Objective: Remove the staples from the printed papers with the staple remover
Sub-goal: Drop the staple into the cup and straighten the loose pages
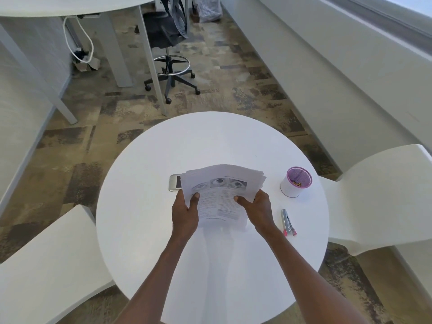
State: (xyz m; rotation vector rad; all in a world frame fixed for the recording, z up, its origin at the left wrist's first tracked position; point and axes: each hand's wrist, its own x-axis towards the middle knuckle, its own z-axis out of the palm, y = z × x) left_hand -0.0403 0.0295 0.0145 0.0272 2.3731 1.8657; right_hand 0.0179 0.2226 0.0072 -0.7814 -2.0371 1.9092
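The printed papers (pixel 222 190) (top page showing three pictures of eyes) were held over the middle of the round white table (pixel 163 253), gripped at their side edges by the left hand (pixel 184 211) and right hand (pixel 256 208), thumbs on top. The staple remover (pixel 288 222) lay to the right, untouched, near a white cup (pixel 295 182). A phone (pixel 174 182) lay partly under the papers.

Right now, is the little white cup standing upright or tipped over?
Upright. The white cup stands on its base on the round table, purple-lined mouth facing up, with small bits inside.
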